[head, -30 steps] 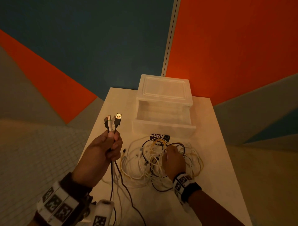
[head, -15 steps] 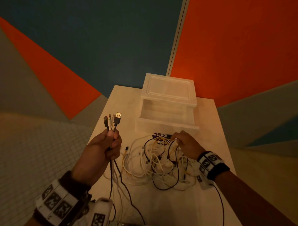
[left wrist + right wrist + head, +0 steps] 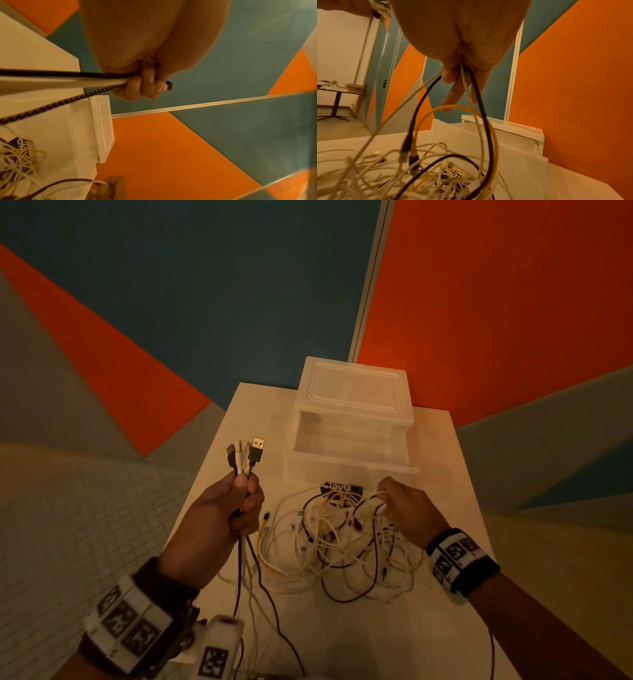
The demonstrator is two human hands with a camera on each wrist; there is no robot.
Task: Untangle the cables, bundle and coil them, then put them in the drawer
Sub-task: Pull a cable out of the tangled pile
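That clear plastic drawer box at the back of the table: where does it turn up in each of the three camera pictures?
Head: the drawer box sits top centre of the white table, its drawer pulled open toward the cable tangle.
Left wrist: lower left, turned sideways, below the left hand.
Right wrist: lower centre-right, behind the dangling cables.
Shared landmark: the orange wall panel behind it.

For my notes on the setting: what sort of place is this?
Probably an office or studio room, not a home. The walls are painted in orange and teal shapes, a white table stands in the corner, and the right wrist view shows a second table on a bare floor.
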